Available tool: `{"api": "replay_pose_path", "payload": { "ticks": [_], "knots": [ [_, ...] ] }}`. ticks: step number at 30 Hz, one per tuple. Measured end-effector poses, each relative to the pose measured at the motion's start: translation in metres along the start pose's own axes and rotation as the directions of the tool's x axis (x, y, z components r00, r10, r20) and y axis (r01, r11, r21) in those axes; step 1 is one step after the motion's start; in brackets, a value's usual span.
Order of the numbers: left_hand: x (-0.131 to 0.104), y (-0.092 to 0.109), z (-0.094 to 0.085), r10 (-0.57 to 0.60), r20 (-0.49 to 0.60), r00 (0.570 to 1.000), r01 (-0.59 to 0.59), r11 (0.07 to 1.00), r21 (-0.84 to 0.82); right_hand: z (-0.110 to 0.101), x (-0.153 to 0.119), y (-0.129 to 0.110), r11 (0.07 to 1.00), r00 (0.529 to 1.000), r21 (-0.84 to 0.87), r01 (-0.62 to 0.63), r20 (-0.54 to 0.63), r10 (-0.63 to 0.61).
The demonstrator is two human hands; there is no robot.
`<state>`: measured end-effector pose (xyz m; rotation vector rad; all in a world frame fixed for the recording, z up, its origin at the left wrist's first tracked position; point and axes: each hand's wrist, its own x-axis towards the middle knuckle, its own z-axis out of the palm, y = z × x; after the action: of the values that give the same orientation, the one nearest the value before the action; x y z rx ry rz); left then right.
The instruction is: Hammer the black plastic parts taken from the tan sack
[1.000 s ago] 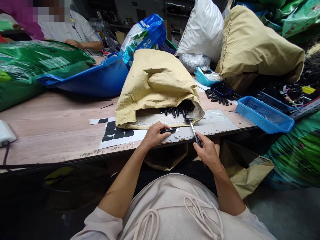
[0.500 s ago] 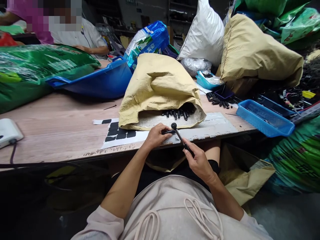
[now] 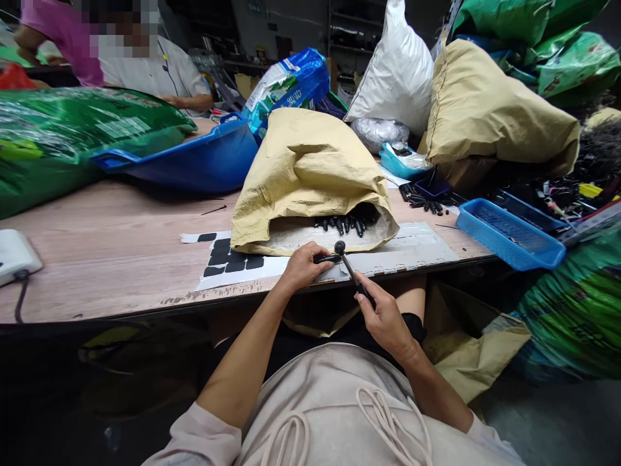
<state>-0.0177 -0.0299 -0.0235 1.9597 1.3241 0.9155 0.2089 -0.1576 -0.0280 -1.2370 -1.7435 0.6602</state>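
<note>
My left hand (image 3: 305, 265) is closed around a slim black piece (image 3: 328, 259) that lies level at the table's front edge. A metal rod with a black ball at its tip (image 3: 346, 262) and a dark handle is in the grip of my right hand (image 3: 385, 314). The rod leans up to the left, its ball just above the end of the black piece; whether they touch I cannot tell. Right behind my hands lies a tan paper sack (image 3: 310, 162), its mouth facing me, with several black pointed parts (image 3: 342, 224) inside.
A white card with black stickers (image 3: 233, 257) lies left of my hands. Blue basin (image 3: 194, 162) and green sack (image 3: 72, 129) stand at left, a blue tray (image 3: 509, 236) at right. A white power strip (image 3: 17, 255) sits far left. Across the table is a person (image 3: 165, 77).
My hands and the two things in them stay almost in place. The view has shifted slightly. The person's hand across the table has moved a little.
</note>
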Motion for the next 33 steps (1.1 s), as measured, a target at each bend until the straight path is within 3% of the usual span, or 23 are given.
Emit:
{"api": "replay_pose_path", "payload": {
  "ticks": [5,9,11,13,15,18,22,25,27,30,33],
  "knots": [
    [0.000,0.001,-0.001,-0.001,0.004,1.000,0.001,1.000,0.026,-0.007,0.003,0.004,0.999,0.999,0.006,-0.041,0.000,0.041],
    [-0.001,0.001,-0.002,0.002,0.012,1.000,-0.002,0.999,0.041,-0.027,0.013,0.008,0.973,0.992,-0.225,-0.057,-0.125,0.029],
    [0.000,0.000,-0.002,-0.001,0.017,1.000,0.000,0.999,0.045,-0.039,0.019,0.008,0.881,0.980,-0.441,-0.173,-0.164,0.110],
    [0.001,0.000,-0.004,0.003,0.023,1.000,-0.004,0.999,0.050,-0.047,0.024,0.006,0.726,0.960,-0.627,-0.281,-0.190,0.208],
    [0.000,0.002,-0.005,0.017,0.020,1.000,-0.018,0.998,0.053,-0.050,0.027,0.002,0.593,0.944,-0.739,-0.320,-0.192,0.270],
    [-0.009,0.010,-0.007,0.110,0.020,0.994,-0.110,0.994,-0.001,-0.047,0.030,-0.003,0.512,0.938,-0.800,-0.314,-0.177,0.298],
    [-0.042,0.021,0.004,0.300,0.127,0.945,-0.280,0.948,-0.152,-0.042,0.030,-0.006,0.497,0.934,-0.806,-0.322,-0.183,0.308],
    [-0.071,0.017,0.020,0.407,0.255,0.877,-0.401,0.913,-0.079,-0.041,0.030,-0.006,0.502,0.932,-0.801,-0.326,-0.185,0.311],
    [-0.085,0.005,0.033,0.438,0.283,0.853,-0.461,0.887,0.017,-0.042,0.030,-0.006,0.502,0.929,-0.798,-0.333,-0.187,0.320],
    [-0.096,-0.022,0.057,0.359,0.337,0.870,-0.411,0.907,0.096,-0.042,0.029,-0.006,0.503,0.926,-0.793,-0.343,-0.197,0.321],
    [-0.092,-0.052,0.080,0.043,0.353,0.935,-0.116,0.976,0.187,-0.042,0.029,-0.004,0.509,0.929,-0.790,-0.342,-0.202,0.311]
  ]
}}
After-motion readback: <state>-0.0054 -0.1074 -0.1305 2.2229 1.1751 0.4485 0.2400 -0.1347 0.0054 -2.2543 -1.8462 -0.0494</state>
